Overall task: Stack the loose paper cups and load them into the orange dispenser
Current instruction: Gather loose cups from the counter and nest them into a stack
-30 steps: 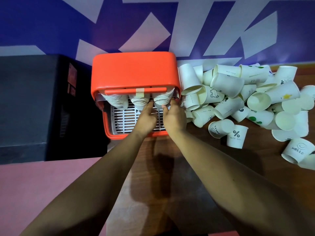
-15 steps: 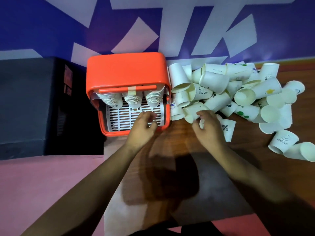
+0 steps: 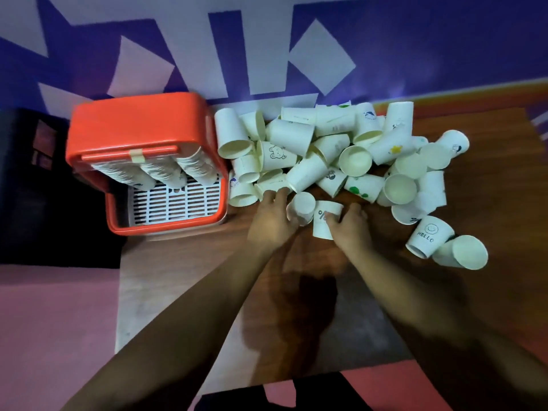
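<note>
Since these are thin paper cups, I'd expect almost no weight, walls that buckle under a hard squeeze, and a slick coating that lets them slide. The rolled rim and the base should be the stiff zones. Best hold is a light grip round the wall near either end, not mid-wall. The taper should nest easily only with axes lined up, and a skewed push will likely crease the rim.

The percent-mark cup point(image 3: 326, 221) stands on end on the counter point(image 3: 504, 188) at frame centre, on the near edge of the loose-cup pile point(image 3: 326, 149). Can't tell which end is up. The right hand point(image 3: 351, 229) pinches its side wall between thumb and fingers. The plain cup point(image 3: 303, 206) is just left of it, touching or nearly so. The left hand point(image 3: 271, 225) is curled round it, though blur hides the exact finger placement. Neither of the hands is spread.

The pile runs right across the counter, with the HELLO cup point(image 3: 428, 235) lying at its lower right. The orange dispenser point(image 3: 139, 129) is at left of frame, with the pile just beside its right wall. It holds three cup stacks point(image 3: 166, 170) above a white slotted tray point(image 3: 176, 203). A black box point(image 3: 29, 188) is at far left.
</note>
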